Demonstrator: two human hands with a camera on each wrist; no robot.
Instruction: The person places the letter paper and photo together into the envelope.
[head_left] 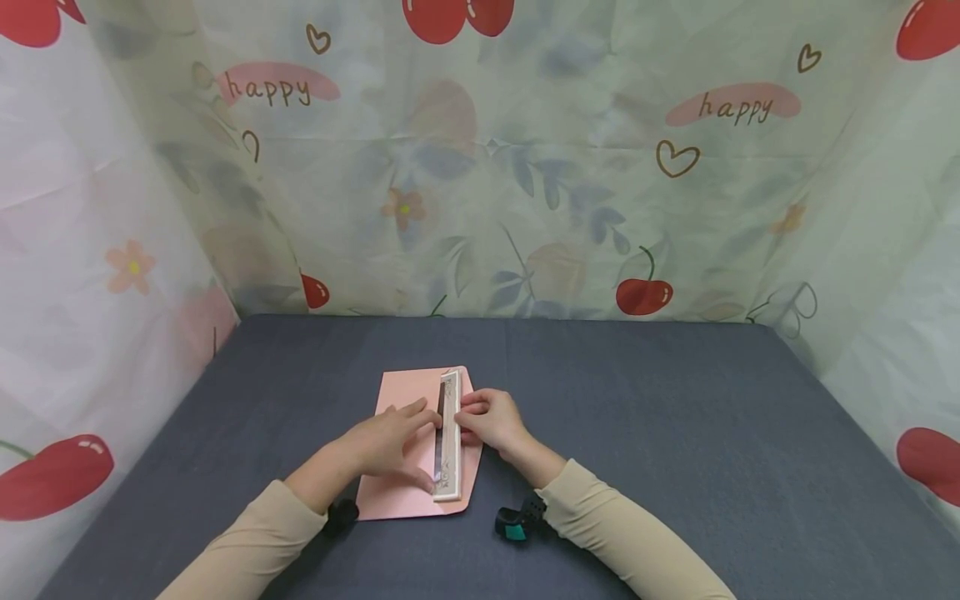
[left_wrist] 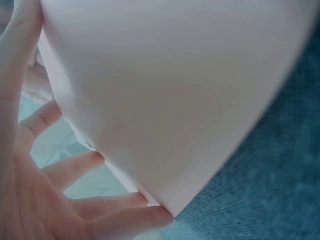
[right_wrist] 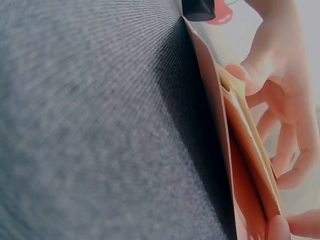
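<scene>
A pink envelope (head_left: 401, 500) lies on the dark grey table with its flap spread to the right. Along its mouth shows a narrow, pale card (head_left: 449, 454) with ornate print and a dark band on its left edge. My left hand (head_left: 386, 440) rests over the envelope, fingers spread, tips touching the card's left side. In the left wrist view, those fingers (left_wrist: 75, 170) stretch along the edge of the pale sheet. My right hand (head_left: 497, 419) pinches the card's right edge between thumb and fingers. The right wrist view shows its fingertips (right_wrist: 278, 229) at the layered, cream-edged opening (right_wrist: 250, 135).
A black device (head_left: 513, 527) with a teal panel sits by the right cuff, and another dark one (head_left: 342, 512) by the left. The grey table (head_left: 645, 417) stretches to both sides. Curtains (head_left: 555, 208) printed with cherries and flowers surround its back and sides.
</scene>
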